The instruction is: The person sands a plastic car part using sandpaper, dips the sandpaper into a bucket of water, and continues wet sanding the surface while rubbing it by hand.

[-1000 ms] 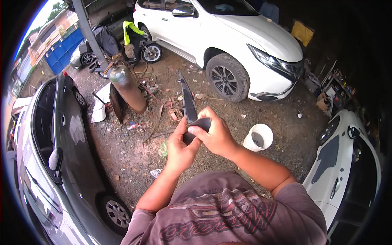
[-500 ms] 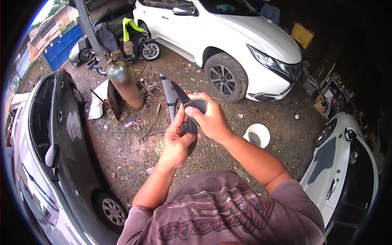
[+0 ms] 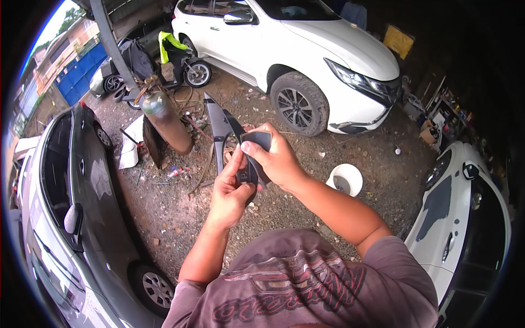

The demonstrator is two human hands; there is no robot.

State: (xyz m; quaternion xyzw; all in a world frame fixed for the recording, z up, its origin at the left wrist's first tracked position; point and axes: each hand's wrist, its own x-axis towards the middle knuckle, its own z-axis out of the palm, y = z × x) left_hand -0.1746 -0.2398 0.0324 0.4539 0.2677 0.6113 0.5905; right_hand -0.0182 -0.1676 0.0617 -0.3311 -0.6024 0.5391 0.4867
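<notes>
A long, pointed car trim piece (image 3: 216,116), grey with black parts and a loop-like opening, is held up in front of my chest. My left hand (image 3: 229,194) is closed around its lower end, with the thumb across the black section and the fingers at its edge. My right hand (image 3: 274,158) pinches a dark, curved sheet (image 3: 259,140) that looks like sandpaper, thumb on top and fingers behind. The sheet lies against or just above the trim piece; exact contact is hidden by my fingers.
A white bucket (image 3: 346,179) stands on the gravel ground (image 3: 306,210) to the right. A rusty gas cylinder (image 3: 169,123) stands at left. Around me are a white SUV (image 3: 311,46), a dark grey car (image 3: 95,180), a white car with grey patches (image 3: 456,218) and a motorbike (image 3: 178,68).
Both hands and the trim piece have shifted slightly left in view, and the trim piece's tip sits higher. Both grips look much the same. The surroundings shift slightly with the camera.
</notes>
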